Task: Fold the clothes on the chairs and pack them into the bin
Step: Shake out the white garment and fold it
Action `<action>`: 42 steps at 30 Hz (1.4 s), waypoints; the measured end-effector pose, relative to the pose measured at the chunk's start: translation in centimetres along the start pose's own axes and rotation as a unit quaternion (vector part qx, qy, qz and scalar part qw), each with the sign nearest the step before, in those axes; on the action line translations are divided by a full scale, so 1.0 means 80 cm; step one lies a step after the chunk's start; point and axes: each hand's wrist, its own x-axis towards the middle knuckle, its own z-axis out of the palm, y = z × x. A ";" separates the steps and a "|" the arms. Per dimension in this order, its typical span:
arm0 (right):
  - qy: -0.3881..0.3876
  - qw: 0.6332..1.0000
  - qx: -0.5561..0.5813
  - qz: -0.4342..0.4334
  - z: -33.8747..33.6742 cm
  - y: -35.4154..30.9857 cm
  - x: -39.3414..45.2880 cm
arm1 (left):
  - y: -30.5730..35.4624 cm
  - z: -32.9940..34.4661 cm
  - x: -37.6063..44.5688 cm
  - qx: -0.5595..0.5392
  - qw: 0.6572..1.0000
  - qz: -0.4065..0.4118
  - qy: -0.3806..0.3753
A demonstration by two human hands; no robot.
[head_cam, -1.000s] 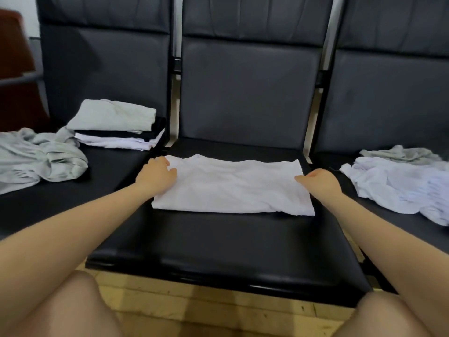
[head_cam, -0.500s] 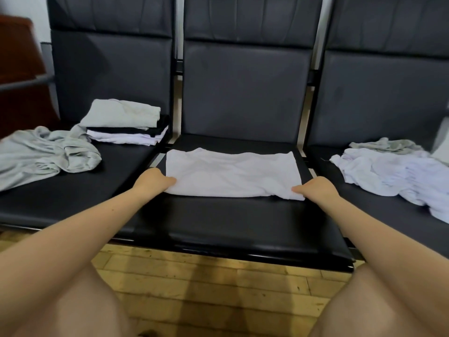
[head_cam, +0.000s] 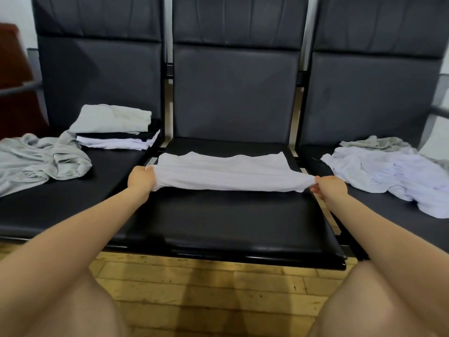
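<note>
Since half a second ago, both of my hands have lifted the near edge of the white shirt (head_cam: 223,173) off the seat; before that it lay flat with my hands at its near corners. My left hand (head_cam: 140,179) now has its fingers curled round the left near corner, and my right hand (head_cam: 328,187) pinches the right near corner between thumb and fingers. I see the raised edge stretched taut between them, bunched at both grips.

Folded to a wide band, the shirt sits at the centre of the frame on the middle chair (head_cam: 233,229), its far edge resting on the black seat, its near edge held just above it.

At centre left, on the left chair (head_cam: 80,190), I see a folded stack (head_cam: 116,128): pale grey on top, black under it, white at the bottom. Beside it, at the frame's left edge, lies a crumpled grey garment (head_cam: 36,159). At centre right, on the right chair (head_cam: 388,215), a loose heap of white clothes (head_cam: 393,176) lies with a grey piece (head_cam: 374,142) behind it. My bare forearms cross the lower frame, and my knees cover the lower corners above the wooden floor (head_cam: 218,288).
</note>
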 end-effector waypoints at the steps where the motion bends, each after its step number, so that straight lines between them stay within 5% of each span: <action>1: -0.007 0.999 0.052 0.009 0.001 -0.002 0.000 | 0.000 -0.001 -0.002 0.023 1.000 0.020 0.006; 4: -0.030 0.995 0.097 0.017 0.006 -0.005 0.001 | -0.001 0.004 -0.005 0.081 0.994 0.078 -0.005; 7: -0.034 0.992 -0.103 -0.064 0.008 0.001 0.002 | -0.003 0.007 -0.010 0.134 0.984 0.119 -0.011; 11: -0.033 0.937 -0.310 -0.156 0.004 0.011 -0.001 | -0.006 0.005 -0.020 0.202 0.963 0.176 -0.010; 18: -0.025 0.913 -0.384 -0.137 -0.003 0.012 -0.006 | -0.015 -0.009 -0.030 0.257 0.947 0.191 -0.032; 24: -0.028 0.929 -0.333 -0.157 0.014 0.010 -0.007 | -0.009 0.009 -0.037 0.259 0.952 0.160 -0.042; 29: 0.005 0.939 -0.316 -0.134 0.040 -0.008 -0.009 | 0.018 0.036 -0.039 0.279 0.926 0.253 0.018; 36: -0.023 0.927 -0.368 -0.069 0.071 -0.032 -0.004 | 0.048 0.107 -0.051 0.300 0.884 0.332 -0.137; 42: -0.056 0.971 -0.230 -0.021 0.077 -0.047 0.001 | 0.047 0.127 -0.039 0.371 0.850 0.326 -0.186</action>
